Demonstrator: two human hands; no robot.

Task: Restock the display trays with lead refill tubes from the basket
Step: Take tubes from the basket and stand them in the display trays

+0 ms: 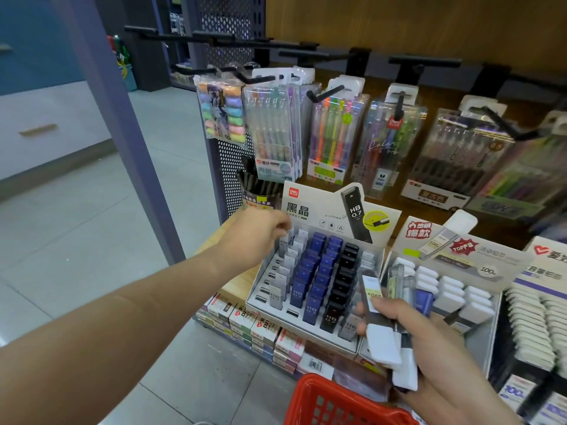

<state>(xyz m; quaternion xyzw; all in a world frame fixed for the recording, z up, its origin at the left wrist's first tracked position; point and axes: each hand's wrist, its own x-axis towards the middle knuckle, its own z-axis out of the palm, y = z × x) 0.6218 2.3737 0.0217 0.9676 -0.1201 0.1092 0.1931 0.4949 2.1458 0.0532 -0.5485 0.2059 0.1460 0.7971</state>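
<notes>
A white cardboard display tray (259,291) marked HB 0.7 holds rows of grey, blue and black lead refill tubes (319,280). My left hand (260,231) reaches to the tray's back left corner and pinches a grey tube (283,242) over the leftmost row. My right hand (414,335) grips a bundle of several tubes (383,320) with white caps, held in front of the tray's right side. The red basket (319,400) sits at the bottom edge, below my right hand. A second tray (491,320) to the right holds white-capped tubes.
Pen packs (331,139) hang on black hooks above the trays. Stacked small boxes (245,323) lie below the shelf edge. A purple post (129,124) stands at left, with grey floor tiles (92,210) beyond. A third tray (540,317) of white items is at far right.
</notes>
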